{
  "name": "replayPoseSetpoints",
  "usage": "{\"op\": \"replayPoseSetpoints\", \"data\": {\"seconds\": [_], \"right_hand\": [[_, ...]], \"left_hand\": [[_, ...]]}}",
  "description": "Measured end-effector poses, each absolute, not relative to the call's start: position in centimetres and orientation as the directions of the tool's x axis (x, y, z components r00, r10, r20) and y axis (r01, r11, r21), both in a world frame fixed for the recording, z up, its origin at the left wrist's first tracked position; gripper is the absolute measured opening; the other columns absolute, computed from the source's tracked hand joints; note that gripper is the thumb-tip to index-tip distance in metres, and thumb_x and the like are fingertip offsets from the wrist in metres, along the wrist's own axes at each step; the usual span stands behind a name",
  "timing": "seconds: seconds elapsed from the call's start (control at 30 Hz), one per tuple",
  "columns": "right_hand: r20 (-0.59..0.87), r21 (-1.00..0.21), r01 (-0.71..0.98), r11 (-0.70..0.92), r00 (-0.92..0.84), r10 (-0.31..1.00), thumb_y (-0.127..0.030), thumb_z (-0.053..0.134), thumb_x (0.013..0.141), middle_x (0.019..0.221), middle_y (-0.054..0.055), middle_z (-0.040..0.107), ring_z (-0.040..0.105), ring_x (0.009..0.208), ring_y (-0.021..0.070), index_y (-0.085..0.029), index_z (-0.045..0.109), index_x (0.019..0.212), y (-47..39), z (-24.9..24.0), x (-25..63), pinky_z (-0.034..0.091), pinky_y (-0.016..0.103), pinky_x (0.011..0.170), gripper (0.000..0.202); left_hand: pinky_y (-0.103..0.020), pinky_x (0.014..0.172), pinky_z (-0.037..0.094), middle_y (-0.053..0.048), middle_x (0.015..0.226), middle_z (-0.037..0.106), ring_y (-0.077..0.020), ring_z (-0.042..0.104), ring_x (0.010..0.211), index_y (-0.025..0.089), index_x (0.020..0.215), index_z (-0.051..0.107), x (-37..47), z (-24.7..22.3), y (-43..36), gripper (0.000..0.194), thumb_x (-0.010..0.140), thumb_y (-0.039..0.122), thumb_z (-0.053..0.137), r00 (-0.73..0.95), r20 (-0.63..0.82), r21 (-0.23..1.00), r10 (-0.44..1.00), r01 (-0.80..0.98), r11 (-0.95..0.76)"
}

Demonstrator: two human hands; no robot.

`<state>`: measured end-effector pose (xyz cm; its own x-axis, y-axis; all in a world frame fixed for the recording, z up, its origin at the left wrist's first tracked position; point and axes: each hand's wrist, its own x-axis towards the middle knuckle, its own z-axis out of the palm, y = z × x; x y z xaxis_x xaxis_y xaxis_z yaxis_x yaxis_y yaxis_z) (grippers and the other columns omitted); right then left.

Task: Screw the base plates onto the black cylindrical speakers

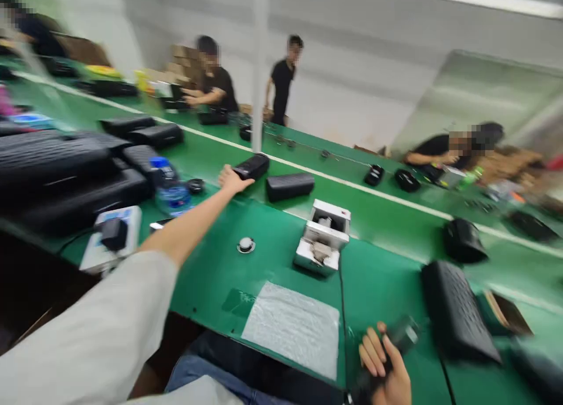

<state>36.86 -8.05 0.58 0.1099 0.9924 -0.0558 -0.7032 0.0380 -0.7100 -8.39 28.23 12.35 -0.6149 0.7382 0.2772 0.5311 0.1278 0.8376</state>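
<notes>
Beyond the worktop's (211, 270) far edge a black case (255, 166) is clasped by the left hand (232, 181), a dark object (401, 336) (blurred) being gripped near the front edge by the right hand (398, 377), presumably clear of the reach.

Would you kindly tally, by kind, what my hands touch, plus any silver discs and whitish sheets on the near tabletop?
Black oblong case, at left hand: 1
Black handheld object, in right hand: 1
Silver disc: 1
Whitish sheet: 1
Total: 4
</notes>
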Motion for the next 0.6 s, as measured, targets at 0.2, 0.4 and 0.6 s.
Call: {"op": "replayPoseSetpoints", "data": {"seconds": [0.2, 0.4, 0.6], "right_hand": [[-0.138, -0.623, -0.776, 0.102, 0.237, 0.962, -0.039, 0.080, 0.107, 0.072, -0.010, 0.044, 0.033, 0.051, 0.0042, -0.016, 0.067, 0.111, -7.8, -1.9, 37.6, 0.035, 0.016, 0.047, 0.027], [-0.082, -0.600, -0.759, 0.253, 0.372, 0.924, -0.041, 0.076, 0.112, 0.078, -0.007, 0.053, 0.044, 0.057, 0.0054, -0.015, 0.067, 0.112, -9.1, -1.3, 36.9, 0.043, 0.017, 0.051, 0.027], [-0.009, -0.579, -0.675, 0.458, 0.567, 0.824, -0.036, 0.089, 0.096, 0.072, -0.011, 0.035, 0.027, 0.052, 0.0050, -0.022, 0.063, 0.109, -18.0, 1.6, 39.2, 0.036, 0.016, 0.048, 0.032]], "left_hand": [[-0.061, 0.130, 0.046, -0.012, 0.158, 0.059, -0.0308, 0.062, 0.140, 0.016, 0.153, 0.039, 2.8, 17.5, 23.8, 0.093, 0.084, 0.051, 0.089, -0.191, 0.625, 0.697, 0.757, 0.573, -0.431], [-0.051, 0.118, 0.058, -0.014, 0.130, 0.080, -0.0307, 0.075, 0.121, 0.018, 0.138, 0.068, 26.9, 18.1, 8.6, 0.059, 0.096, 0.057, 0.082, 0.678, 0.097, 0.854, 0.729, 0.320, -0.411], [-0.042, 0.080, 0.070, -0.035, 0.124, 0.081, -0.0395, 0.085, 0.103, -0.001, 0.142, 0.067, 44.3, 15.2, 6.1, 0.090, 0.101, 0.079, 0.068, 0.640, -0.366, 0.844, 0.676, 0.534, -0.049]]}}
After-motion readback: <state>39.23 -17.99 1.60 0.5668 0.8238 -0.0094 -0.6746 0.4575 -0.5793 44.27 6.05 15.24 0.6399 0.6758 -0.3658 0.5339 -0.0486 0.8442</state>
